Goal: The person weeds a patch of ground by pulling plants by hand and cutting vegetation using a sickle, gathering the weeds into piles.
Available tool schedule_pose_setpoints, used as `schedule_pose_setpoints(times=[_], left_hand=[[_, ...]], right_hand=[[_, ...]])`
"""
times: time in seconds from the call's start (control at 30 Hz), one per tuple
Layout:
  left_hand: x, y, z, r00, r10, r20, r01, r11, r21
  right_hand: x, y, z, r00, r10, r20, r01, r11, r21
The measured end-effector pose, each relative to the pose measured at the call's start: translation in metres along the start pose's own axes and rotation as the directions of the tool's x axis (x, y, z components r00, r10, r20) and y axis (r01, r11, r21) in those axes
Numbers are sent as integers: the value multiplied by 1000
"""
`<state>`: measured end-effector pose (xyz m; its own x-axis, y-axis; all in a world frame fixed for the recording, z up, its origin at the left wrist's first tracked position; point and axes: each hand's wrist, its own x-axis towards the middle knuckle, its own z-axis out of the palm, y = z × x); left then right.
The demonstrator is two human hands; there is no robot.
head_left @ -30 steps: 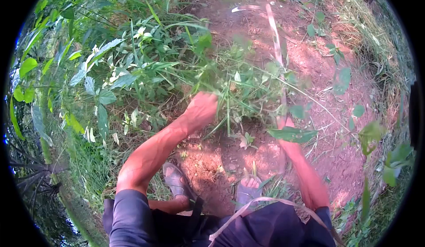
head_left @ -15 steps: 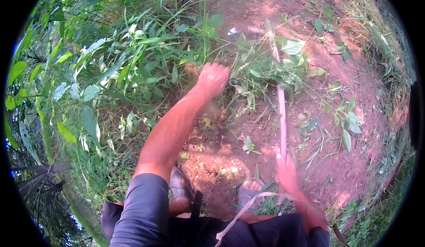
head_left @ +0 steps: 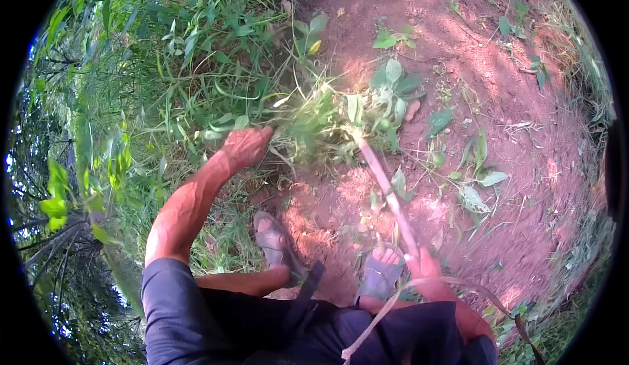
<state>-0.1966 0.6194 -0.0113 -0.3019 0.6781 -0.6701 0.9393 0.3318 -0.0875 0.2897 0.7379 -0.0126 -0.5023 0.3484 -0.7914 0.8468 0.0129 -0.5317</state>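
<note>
My left hand (head_left: 246,147) is closed at the edge of the green growth, with weeds (head_left: 219,133) at its fingers; what lies inside the fist is partly hidden. My right hand (head_left: 424,267) grips the lower end of a long wooden handle (head_left: 390,198). This handle slants up and left into a heap of leafy weeds (head_left: 321,119), blurred by motion. Leaves cover the tool's head, so its shape cannot be seen now. The heap lies between the left hand and the handle's far end.
Reddish bare soil (head_left: 498,83) stretches to the right, with loose leafy stems (head_left: 475,185) on it. Dense grass and weeds (head_left: 196,44) grow on the left. My sandalled feet (head_left: 278,240) are below the hands. A pale strap (head_left: 386,309) hangs across the lower view.
My left hand has moved left and slightly down. The handle's far end has swung left and down into the weeds, and the metal seen near it before is now hidden.
</note>
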Motion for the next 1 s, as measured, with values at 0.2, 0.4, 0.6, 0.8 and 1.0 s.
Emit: schedule_pose_setpoints(times=[0.2,0.4,0.6,0.8,1.0], left_hand=[[15,39,-26,855,84,-511,-99,995,-1],[48,40,-20,959,-116,-259,105,993,-55],[-5,29,7,964,251,89,-254,967,28],[-54,-51,15,985,110,-131,-106,994,35],[-85,-50,11,995,4,-101,-1,1000,23]], right_hand=[[75,-54,-25,949,-117,-294,136,990,45],[4,75,25,970,-179,-165,102,914,-393],[-71,61,28,980,190,-62,-194,978,-71],[95,-78,-12,973,-181,-143,190,980,58],[63,-18,56,718,-696,6,498,508,-703]])
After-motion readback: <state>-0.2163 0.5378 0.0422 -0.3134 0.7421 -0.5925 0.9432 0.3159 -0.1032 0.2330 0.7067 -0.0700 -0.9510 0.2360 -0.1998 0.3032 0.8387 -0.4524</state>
